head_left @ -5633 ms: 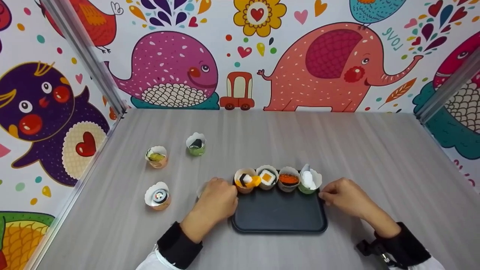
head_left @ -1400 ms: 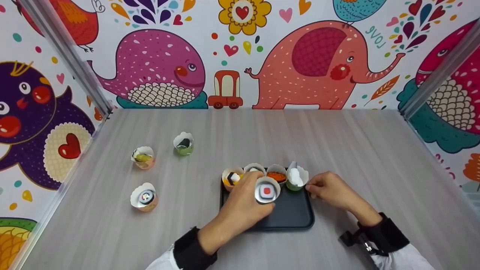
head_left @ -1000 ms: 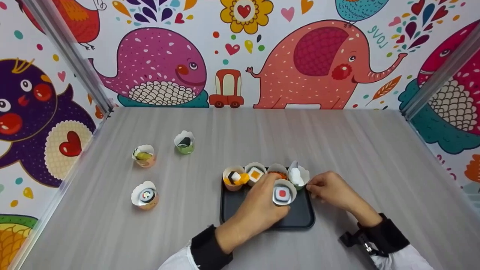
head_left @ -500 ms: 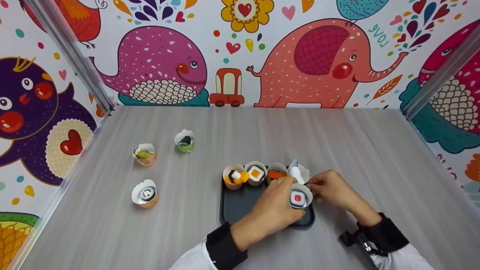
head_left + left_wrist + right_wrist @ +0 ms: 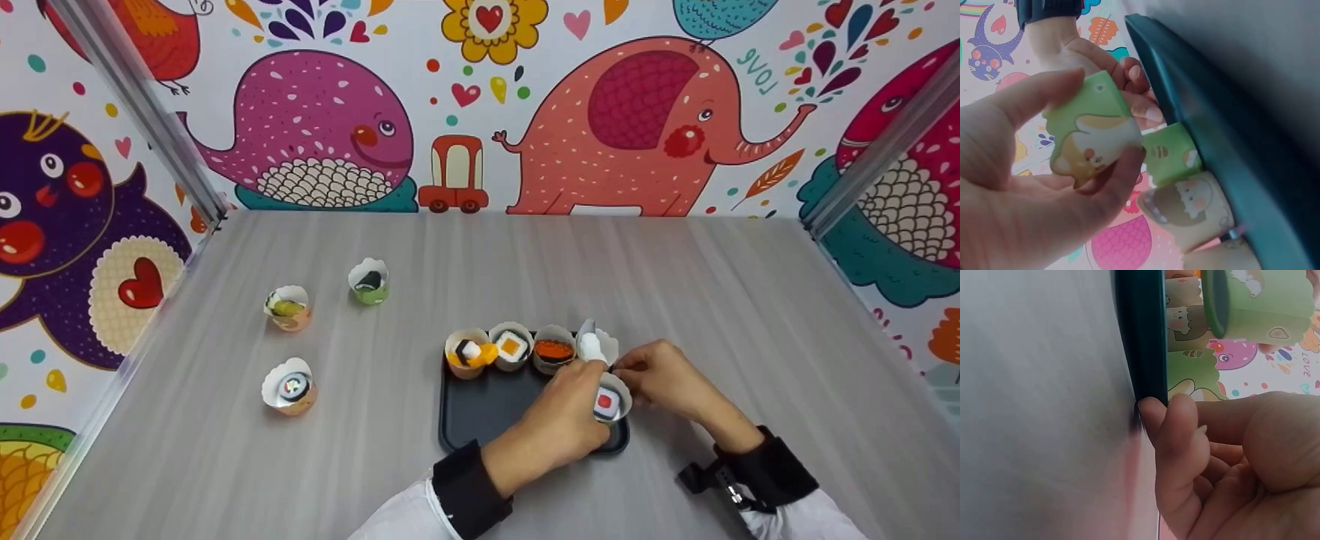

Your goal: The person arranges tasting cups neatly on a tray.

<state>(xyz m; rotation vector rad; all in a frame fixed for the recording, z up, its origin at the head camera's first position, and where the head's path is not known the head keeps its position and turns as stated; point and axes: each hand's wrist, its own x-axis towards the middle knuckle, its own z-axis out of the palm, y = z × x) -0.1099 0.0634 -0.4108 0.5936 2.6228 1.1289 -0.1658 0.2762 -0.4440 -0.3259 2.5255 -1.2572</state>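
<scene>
Cup (image 5: 1095, 109) with a red-centred sushi piece (image 5: 606, 403), clasped in the left hand (image 5: 559, 416) above the right end of the dark tray (image 5: 487, 412), whose right edge the right hand (image 5: 660, 375) pinches; four cups (image 5: 553, 367) line its far side, three cups (image 5: 298, 323) stand toward the worktop's (image 5: 360, 457) left edge.

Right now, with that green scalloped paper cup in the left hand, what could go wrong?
The green scalloped paper cup in the left hand is close to another green paper cup holding a long white piece and might knock it. If the held cup tips, the white square piece with a red centre could drop out. The right hand holds the edge of the dark rectangular tray, so a tug could shift it.
</scene>
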